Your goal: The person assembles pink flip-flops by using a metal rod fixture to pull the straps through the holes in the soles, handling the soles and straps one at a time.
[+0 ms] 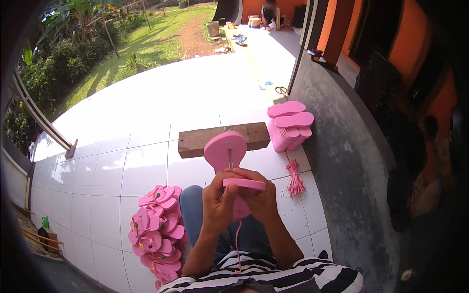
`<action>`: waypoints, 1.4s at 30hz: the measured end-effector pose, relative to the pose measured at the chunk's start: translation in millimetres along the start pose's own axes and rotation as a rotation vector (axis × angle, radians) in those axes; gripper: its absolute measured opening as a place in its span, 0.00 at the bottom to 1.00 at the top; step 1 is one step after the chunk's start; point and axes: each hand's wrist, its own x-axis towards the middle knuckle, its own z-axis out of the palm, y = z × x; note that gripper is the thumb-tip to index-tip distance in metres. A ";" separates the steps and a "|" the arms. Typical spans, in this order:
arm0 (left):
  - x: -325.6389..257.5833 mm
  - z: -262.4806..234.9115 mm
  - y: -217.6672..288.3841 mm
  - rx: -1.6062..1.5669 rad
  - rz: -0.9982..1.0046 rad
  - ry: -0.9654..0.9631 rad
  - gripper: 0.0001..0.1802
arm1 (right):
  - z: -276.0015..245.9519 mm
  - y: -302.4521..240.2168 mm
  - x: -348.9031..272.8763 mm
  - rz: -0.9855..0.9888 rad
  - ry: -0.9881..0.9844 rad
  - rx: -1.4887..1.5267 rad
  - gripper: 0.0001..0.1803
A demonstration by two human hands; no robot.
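Observation:
Both my hands are closed on pink foam flip-flop soles in front of my lap. One long sole (224,144) points away from me, its far end over a wooden block. A thin metal rod (230,158) runs along it toward my fingers. A second pink piece (244,184), seen nearly edge-on, sits across my grip; whether it is a separate sole or a bent part, I cannot tell. My left hand (218,198) grips from the left, my right hand (263,199) from the right. Below them hangs a thin pink strap (237,239). My fingertips are partly hidden.
The wooden block (195,141) lies on the white tiled floor (146,166). Stacked pink soles (288,129) and a bundle of pink straps (295,179) are on the right. Strapped pink flip-flops (159,224) pile up at left. Scissors (281,91) lie by the grey wall (337,146).

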 end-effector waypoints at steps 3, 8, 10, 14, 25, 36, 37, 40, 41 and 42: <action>10.1 -9.2 7.1 0.093 0.045 -0.072 0.18 | -6.4 11.6 2.4 -0.059 -0.076 0.146 0.22; 1.5 -2.8 -4.1 0.027 -0.013 -0.027 0.17 | -5.1 11.8 1.6 0.012 -0.050 0.155 0.21; -0.3 2.3 4.9 0.013 -0.062 0.033 0.16 | 7.2 4.5 -1.4 0.015 0.028 0.254 0.20; -6.9 -0.1 20.9 0.008 -0.077 -0.056 0.13 | -10.7 -6.1 -30.0 -0.195 -0.128 0.065 0.21; -71.5 -28.6 -13.2 0.237 -0.434 -0.034 0.14 | 2.5 3.1 -88.4 -0.057 0.123 -0.667 0.26; -70.8 -39.8 -49.5 0.483 -0.345 -0.061 0.15 | 13.9 36.7 -86.8 -0.147 -0.182 -1.039 0.07; -72.0 -40.6 -54.0 0.573 -0.229 -0.064 0.14 | 13.4 37.9 -84.9 -0.168 -0.174 -1.038 0.07; -68.2 -45.9 -74.4 0.559 -0.061 -0.009 0.14 | 11.5 34.2 -80.9 -0.132 -0.245 -1.020 0.06; -65.5 -47.4 -79.1 0.508 -0.036 0.020 0.14 | 10.4 30.1 -82.1 -0.079 -0.309 -0.953 0.06; -64.4 -48.6 -80.8 0.476 -0.072 0.041 0.14 | 9.1 23.2 -86.3 -0.026 -0.373 -0.885 0.06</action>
